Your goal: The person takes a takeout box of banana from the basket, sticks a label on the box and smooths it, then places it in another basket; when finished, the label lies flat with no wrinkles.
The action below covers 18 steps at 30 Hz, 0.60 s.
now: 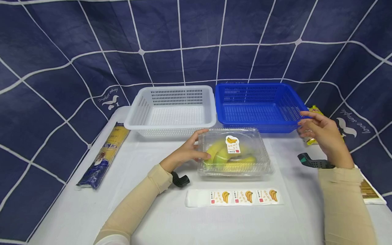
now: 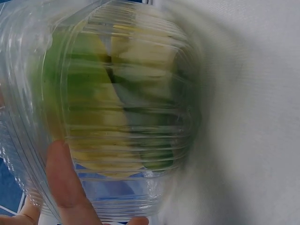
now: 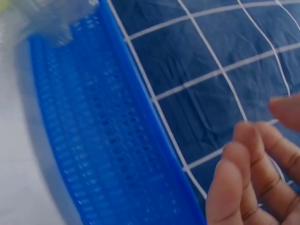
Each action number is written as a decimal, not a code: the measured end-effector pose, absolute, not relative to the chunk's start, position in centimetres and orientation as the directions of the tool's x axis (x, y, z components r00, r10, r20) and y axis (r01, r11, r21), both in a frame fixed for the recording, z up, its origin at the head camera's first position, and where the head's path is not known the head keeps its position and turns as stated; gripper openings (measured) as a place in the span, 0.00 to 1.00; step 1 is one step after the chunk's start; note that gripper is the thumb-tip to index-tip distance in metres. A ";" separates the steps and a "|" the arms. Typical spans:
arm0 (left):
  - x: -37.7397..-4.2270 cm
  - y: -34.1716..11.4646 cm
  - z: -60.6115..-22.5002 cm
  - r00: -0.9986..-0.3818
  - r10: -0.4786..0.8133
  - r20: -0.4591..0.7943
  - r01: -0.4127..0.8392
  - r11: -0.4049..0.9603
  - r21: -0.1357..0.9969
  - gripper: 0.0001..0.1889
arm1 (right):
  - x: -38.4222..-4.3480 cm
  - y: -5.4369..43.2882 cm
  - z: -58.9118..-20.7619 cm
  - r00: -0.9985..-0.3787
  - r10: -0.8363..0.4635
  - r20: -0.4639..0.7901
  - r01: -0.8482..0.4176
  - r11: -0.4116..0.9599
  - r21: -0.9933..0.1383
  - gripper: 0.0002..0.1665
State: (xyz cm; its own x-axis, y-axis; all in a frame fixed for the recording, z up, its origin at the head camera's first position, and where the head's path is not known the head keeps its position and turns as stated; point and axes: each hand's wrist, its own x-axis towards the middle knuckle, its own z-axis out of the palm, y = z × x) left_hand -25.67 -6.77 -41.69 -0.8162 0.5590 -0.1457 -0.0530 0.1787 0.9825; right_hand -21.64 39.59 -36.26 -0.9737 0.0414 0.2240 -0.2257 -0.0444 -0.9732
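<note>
A clear plastic clamshell box (image 1: 234, 154) of yellow-green bananas (image 1: 222, 156) sits on the white table, with a banana label (image 1: 232, 144) on its lid. My left hand (image 1: 186, 151) grips its left end, thumb in front and fingers toward the back. Seen from the left wrist, the bananas (image 2: 89, 112) press close behind the box's ribbed wall (image 2: 140, 187). My right hand (image 1: 323, 134) is raised beside the right end of the blue basket (image 1: 260, 127). Its fingers (image 3: 225, 192) are loosely bent and the thumb stands apart, with nothing between them.
Left of the blue basket stands a white basket (image 1: 171, 127). A strip of banana labels (image 1: 235, 198) lies in front of the box. A pasta packet (image 1: 105, 154) rests at the left edge, a yellow packet (image 1: 311, 141) behind my right hand, and a brown-and-white packet (image 1: 369, 189) at far right.
</note>
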 end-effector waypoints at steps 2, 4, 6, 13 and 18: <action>-25.7 -6.8 -41.7 -0.817 0.557 -0.149 -0.060 0.175 0.983 0.54 | -21.8 40.1 -36.2 -0.977 0.083 0.196 -0.198 -0.020 -0.980 0.23; -25.8 -6.8 -41.8 -0.816 0.559 -0.146 -0.061 0.168 0.984 0.54 | -22.0 40.5 -36.2 -0.978 0.120 0.171 -0.171 0.006 -0.985 0.23; -25.9 -6.8 -41.8 -0.814 0.562 -0.144 -0.063 0.161 0.985 0.54 | -22.2 40.9 -36.4 -0.976 0.155 0.152 -0.149 0.028 -0.988 0.23; -26.0 -6.9 -42.0 -0.814 0.568 -0.121 -0.045 0.145 0.988 0.52 | -22.9 41.9 -37.9 -0.949 0.275 0.157 -0.155 0.029 -0.987 0.21; -26.0 -6.8 -42.2 -0.817 0.566 -0.108 -0.045 0.124 0.991 0.51 | -23.1 42.2 -38.4 -0.912 0.399 0.100 -0.092 0.041 -0.995 0.16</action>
